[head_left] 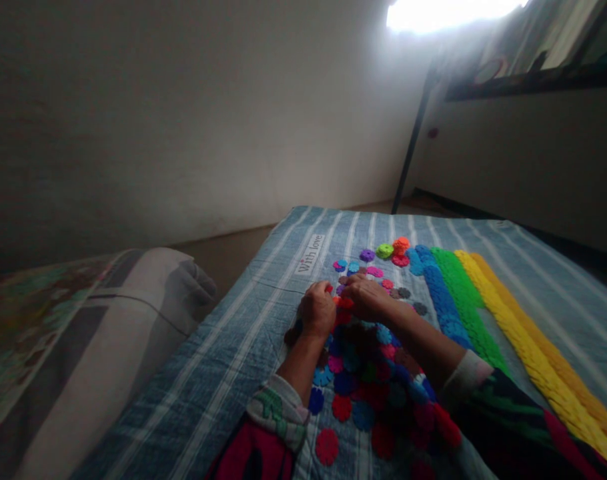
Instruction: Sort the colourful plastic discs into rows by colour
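Observation:
My left hand (317, 309) and my right hand (364, 295) meet over a blue striped cloth (243, 333), fingers curled and pinched around small red flower-shaped plastic discs (344, 303) held between them. A loose heap of coloured discs (368, 373) in red, blue, pink and teal lies under and between my forearms. Long joined rows of discs run beside my right arm: a blue row (441, 300), a green row (466, 300), a yellow row (513, 327) and an orange row (558, 363).
A few stray discs, purple (367, 255), green (384, 251) and orange (401, 245), lie beyond my hands. A rolled grey pillow or blanket (133, 320) lies at the left. A plain wall stands behind, with a dark pole (408, 157) and a bright window at the upper right.

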A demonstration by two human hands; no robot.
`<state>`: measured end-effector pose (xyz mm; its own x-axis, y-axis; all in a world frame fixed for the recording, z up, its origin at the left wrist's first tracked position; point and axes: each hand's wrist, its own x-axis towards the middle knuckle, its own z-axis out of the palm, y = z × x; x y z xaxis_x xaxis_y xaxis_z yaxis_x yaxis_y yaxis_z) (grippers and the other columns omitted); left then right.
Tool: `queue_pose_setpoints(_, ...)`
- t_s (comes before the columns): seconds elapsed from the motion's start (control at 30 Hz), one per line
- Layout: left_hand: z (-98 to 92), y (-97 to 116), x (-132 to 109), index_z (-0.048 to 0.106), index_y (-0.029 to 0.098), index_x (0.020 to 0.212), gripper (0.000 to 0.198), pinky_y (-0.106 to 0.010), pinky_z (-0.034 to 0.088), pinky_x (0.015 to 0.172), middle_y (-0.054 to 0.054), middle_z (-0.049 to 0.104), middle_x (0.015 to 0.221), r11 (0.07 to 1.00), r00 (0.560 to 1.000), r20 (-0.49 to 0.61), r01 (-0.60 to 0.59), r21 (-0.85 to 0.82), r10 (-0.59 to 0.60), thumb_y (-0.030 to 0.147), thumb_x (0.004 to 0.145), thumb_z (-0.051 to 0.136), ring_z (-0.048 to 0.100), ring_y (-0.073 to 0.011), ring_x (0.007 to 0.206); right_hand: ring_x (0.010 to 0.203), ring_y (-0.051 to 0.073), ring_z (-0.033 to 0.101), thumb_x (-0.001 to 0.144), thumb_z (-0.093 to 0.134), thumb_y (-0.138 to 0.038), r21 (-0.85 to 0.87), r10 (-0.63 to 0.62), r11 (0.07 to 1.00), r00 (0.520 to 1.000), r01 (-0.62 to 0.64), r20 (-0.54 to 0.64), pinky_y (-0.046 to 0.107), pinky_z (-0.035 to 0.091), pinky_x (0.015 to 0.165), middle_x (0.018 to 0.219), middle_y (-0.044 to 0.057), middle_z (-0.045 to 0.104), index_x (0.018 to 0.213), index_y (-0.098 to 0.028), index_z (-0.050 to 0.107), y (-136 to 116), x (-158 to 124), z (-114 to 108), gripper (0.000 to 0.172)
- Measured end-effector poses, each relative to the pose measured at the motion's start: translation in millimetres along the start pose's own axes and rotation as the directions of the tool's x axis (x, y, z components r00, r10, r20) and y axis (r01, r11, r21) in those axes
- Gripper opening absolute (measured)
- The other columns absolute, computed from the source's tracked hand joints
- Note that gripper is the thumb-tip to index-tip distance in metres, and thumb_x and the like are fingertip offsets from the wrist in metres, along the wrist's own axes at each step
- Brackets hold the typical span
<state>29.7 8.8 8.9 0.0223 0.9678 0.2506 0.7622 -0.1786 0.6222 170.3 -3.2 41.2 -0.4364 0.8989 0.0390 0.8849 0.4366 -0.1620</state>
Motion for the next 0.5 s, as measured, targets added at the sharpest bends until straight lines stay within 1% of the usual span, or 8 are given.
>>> queue_pose_setpoints(0.07,0.4,-0.8,0.0,0.068,0.016,0.096,0.031,-0.026,0.047,0.088,-0.007,0.072,0.1,1.0,1.0,-0.002,0.0,0.0,0.0,0.004,0.079,0.045,0.064,-0.0169,0.095,0.113,0.023,0.054,0.083,0.061,-0.023,0.004,-0.009,1.0,1.0,0.01,-0.011,0.032,0.043,0.092,0.128,0.011,0.06,0.093,-0.019,0.074,1.4,0.7,0.4,0.016)
queue_pose_setpoints(0.17,0.8,-1.7,0.0,0.068,0.015,0.095,0.032,-0.026,0.047,0.088,-0.008,0.071,0.1,1.0,1.0,0.0,0.007,-0.004,-0.007,0.002,0.077,0.046,0.064,-0.0173,0.095,0.11,0.023,0.055,0.084,0.062,-0.027,0.004,-0.02,1.0,0.999,0.02,-0.031,0.032,0.043,0.091,0.124,0.012,0.061,0.09,-0.017,0.073,3.7,0.6,0.4,0.017)
queue_pose_setpoints(0.3,1.8,-2.7,-0.1,0.068,0.015,0.096,0.033,-0.025,0.047,0.087,-0.007,0.071,0.098,1.0,1.0,-0.009,0.005,-0.012,-0.005,0.001,0.077,0.045,0.064,-0.0163,0.093,0.11,0.023,0.053,0.087,0.06,-0.028,-0.008,-0.057,0.998,0.997,0.056,-0.058,0.033,0.042,0.091,0.117,0.012,0.061,0.095,-0.017,0.072,4.3,0.4,-0.9,0.019)
queue_pose_setpoints(0.5,1.4,-3.5,-0.1,0.067,0.014,0.103,0.035,-0.026,0.047,0.09,-0.01,0.07,0.104,1.0,1.0,-0.009,0.027,-0.008,-0.027,0.001,0.077,0.047,0.064,-0.0183,0.1,0.107,0.023,0.051,0.086,0.058,-0.021,-0.036,-0.122,0.992,0.991,0.12,-0.047,0.032,0.042,0.085,0.107,0.012,0.059,0.1,-0.019,0.071,-3.0,7.8,-2.2,0.019)
